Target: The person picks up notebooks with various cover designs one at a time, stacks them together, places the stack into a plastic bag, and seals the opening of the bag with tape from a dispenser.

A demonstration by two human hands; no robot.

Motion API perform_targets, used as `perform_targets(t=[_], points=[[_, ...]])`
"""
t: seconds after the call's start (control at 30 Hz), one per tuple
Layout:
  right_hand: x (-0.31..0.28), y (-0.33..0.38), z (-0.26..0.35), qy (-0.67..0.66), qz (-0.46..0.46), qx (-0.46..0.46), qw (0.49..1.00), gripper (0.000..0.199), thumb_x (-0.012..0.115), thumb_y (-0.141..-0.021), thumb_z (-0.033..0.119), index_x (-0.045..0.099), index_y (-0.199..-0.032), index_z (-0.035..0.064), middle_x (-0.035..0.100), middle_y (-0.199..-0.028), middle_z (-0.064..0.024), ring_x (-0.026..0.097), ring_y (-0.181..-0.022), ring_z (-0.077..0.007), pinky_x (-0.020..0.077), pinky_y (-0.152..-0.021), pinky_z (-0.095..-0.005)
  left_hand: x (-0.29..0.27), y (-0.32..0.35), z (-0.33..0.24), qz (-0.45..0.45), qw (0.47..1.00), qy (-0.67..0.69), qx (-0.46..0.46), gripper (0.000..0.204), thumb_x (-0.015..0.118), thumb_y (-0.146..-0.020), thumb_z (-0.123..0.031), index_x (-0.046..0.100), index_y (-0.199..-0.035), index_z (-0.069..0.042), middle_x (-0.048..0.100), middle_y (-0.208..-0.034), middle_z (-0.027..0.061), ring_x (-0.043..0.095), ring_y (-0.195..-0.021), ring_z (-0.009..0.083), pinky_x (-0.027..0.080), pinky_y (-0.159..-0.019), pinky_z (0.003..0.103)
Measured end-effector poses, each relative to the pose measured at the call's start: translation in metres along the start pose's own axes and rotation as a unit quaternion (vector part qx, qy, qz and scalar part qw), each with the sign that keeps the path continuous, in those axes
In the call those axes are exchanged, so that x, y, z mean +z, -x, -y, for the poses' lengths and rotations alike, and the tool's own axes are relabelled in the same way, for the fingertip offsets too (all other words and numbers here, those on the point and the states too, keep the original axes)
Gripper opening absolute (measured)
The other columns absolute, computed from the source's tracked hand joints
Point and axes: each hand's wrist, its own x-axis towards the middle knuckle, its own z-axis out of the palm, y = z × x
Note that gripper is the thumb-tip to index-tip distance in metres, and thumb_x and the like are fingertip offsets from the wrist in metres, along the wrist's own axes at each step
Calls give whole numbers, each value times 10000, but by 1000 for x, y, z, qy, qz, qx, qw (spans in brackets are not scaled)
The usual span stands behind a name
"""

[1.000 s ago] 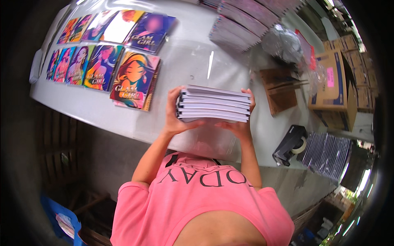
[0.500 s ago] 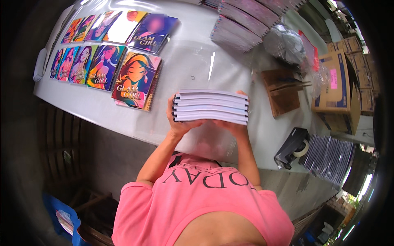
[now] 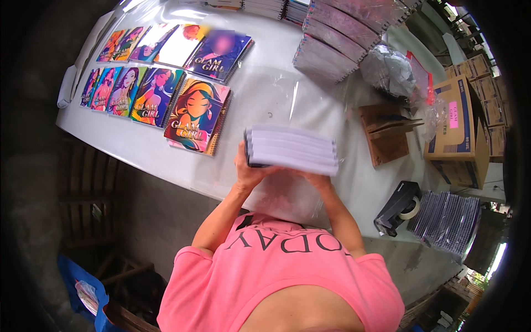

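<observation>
I hold a thick stack of notebooks (image 3: 291,148), pages showing white along the edge, level in front of my chest above the white table (image 3: 138,149). My left hand (image 3: 247,171) grips the stack's left end from below. My right hand (image 3: 318,178) supports it underneath on the right, mostly hidden by the stack. A clear plastic sheet (image 3: 279,193) lies on the table just under the stack.
Colourful illustrated spiral notebooks (image 3: 193,113) lie in rows at the left. Stacked wrapped notebooks (image 3: 337,39) stand at the back. A brown cardboard piece (image 3: 387,135), a black tape dispenser (image 3: 397,206), cardboard boxes (image 3: 459,127) and a pile of dark notebooks (image 3: 448,218) are at the right.
The stack has tipped slightly and moved a little toward me and to the right, blurred with motion. Both hands stay on it.
</observation>
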Motion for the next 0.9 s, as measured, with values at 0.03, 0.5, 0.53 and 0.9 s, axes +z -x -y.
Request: perform_targets(t=[0.03,0.5,0.53,0.9], points=[[-2,-5,21,93,4,36,995,756,839,-625,329,484,-1207,3,582,-1162,-94,547,-1089,-239,431,-937,-370,-2,-12,-29,17,996,-85,23,921,900,-493,-298,438,-1228,11,631,-1025,132,636,-903,241,513,-776,339],[-19,-65,8,-71,72,452,886,592,862,-572,289,647,-1022,-30,667,-978,-143,644,-889,-205,490,-831,-304,-51,-19,41,28,785,-616,55,652,406,-888,-516,383,-1376,-85,240,-1470,192,211,-1373,295,84,-1087,513],[-19,-64,7,-70,67,452,887,610,864,-565,304,645,-1022,-34,666,-976,-144,644,-889,-212,491,-838,-312,-53,-21,41,62,809,-585,9,671,373,-886,-527,361,-1392,-85,209,-1497,140,163,-1394,273,-16,-1088,519],[-18,-61,1,-86,50,447,889,603,866,-561,289,644,-1007,-52,668,-956,-158,654,-849,-221,511,-809,-319,-72,-54,20,75,811,-580,-14,598,487,-864,-486,428,-1345,-134,217,-1493,114,177,-1360,382,85,-981,703]])
